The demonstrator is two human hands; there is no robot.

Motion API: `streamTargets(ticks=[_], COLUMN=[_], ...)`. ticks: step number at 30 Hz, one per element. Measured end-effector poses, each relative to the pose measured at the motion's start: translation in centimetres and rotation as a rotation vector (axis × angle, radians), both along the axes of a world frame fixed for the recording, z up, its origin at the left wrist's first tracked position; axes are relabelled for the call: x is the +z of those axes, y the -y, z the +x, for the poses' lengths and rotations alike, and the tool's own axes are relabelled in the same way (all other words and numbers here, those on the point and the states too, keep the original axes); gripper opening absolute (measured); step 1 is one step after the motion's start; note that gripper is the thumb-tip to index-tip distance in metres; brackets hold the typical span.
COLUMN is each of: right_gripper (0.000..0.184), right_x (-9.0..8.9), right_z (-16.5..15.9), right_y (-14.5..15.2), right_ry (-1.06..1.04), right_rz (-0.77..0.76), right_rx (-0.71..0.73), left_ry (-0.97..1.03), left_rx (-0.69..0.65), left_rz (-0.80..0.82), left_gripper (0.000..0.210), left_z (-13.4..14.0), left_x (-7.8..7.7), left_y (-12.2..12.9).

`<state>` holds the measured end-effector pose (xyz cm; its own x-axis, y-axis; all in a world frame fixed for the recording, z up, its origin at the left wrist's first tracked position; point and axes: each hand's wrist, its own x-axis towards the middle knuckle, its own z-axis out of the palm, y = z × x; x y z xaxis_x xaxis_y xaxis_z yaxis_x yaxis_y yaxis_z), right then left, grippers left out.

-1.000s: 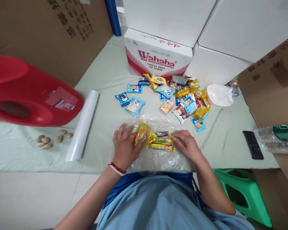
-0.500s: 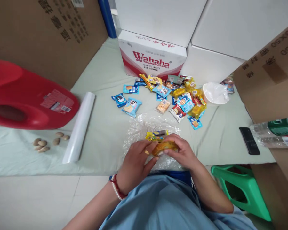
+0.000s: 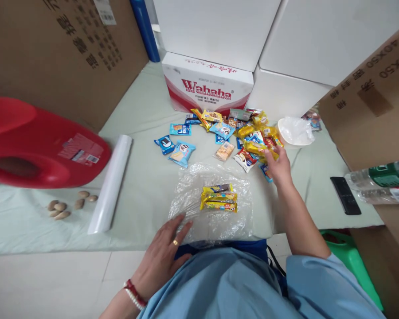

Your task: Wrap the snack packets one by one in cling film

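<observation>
My right hand [image 3: 278,165] reaches to the snack pile, its fingers closed on the end of a yellow-wrapped snack [image 3: 255,148]. Spread near the table's front edge, my left hand [image 3: 168,248] holds nothing, its fingertips at the edge of a clear plastic sheet [image 3: 186,195]. Several slim yellow-wrapped snack bars [image 3: 219,197] lie side by side on that sheet. Around my right hand are a red-and-white snack packet [image 3: 245,159], a blue packet [image 3: 266,172] partly hidden by the hand, and a clear-wrapped cracker packet [image 3: 224,151].
Behind the snacks stands a Wahaha carton [image 3: 206,86]; a white bowl [image 3: 294,133] with plastic film sits right of them. On the left are a white roll [image 3: 110,186], a red jug [image 3: 53,141] and several brown pebble-like pieces [image 3: 60,207]. A phone [image 3: 346,195] and bottles [image 3: 382,181] lie right.
My hands have parted from over the plastic sheet, where they held a yellow packet. The right moved forward to the pile; the left drew back leftward and opened. The bars on the sheet are uncovered.
</observation>
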<state>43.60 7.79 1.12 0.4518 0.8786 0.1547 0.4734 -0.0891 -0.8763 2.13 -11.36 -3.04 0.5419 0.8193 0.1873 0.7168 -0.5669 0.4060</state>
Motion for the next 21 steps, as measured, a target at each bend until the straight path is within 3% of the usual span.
streamTargets(ticks=[2, 3, 6, 7, 9, 11, 12, 15, 17, 21], right_gripper=[0.055, 0.047, 0.036, 0.039, 0.066, 0.081, 0.077, 0.05, 0.041, 0.027], right_x=[-0.4, -0.6, -1.3, -1.6, -2.3, -3.2, -3.7, -5.0, -5.3, -3.8], right_z=[0.2, 0.0, -1.1, -1.6, -2.5, -3.2, -3.6, -4.1, -4.1, -3.2], right_y=[3.0, 5.1, 12.5, 14.9, 19.1, 22.2, 23.3, 24.4, 23.9, 21.5], right_ry=[0.187, 0.221, 0.293, 0.346, 0.452, 0.558, 0.603, 0.651, 0.563, 0.307], right_rz=[-0.024, -0.069, -0.131, -0.101, -0.071, -0.079, -0.09, -0.053, 0.029, 0.063], right_rx=[0.0, 0.074, 0.471, 0.606, 0.796, 0.878, 0.883, 0.82, 0.775, 0.811], left_ry=[-0.001, 0.002, 0.032, 0.046, 0.077, 0.097, 0.1, 0.099, 0.132, 0.256], left_rx=[0.012, 0.021, 0.03, 0.022, -0.003, -0.025, -0.032, -0.072, -0.09, -0.04], left_rz=[0.011, 0.017, 0.043, 0.051, 0.063, 0.064, 0.064, 0.071, 0.077, 0.004], left_gripper=[0.055, 0.051, 0.04, 0.036, 0.032, 0.031, 0.032, 0.034, 0.033, 0.023], left_z=[-0.4, -0.5, -0.5, -0.5, -0.5, -0.6, -0.8, -1.6, -2.0, -2.4], left_x=[-0.6, -0.8, -1.3, -1.4, -1.5, -1.7, -1.7, -1.7, -1.4, -0.6], left_y=[0.3, 0.4, 0.4, 0.3, 0.0, -0.2, -0.4, -0.5, -0.4, 0.0])
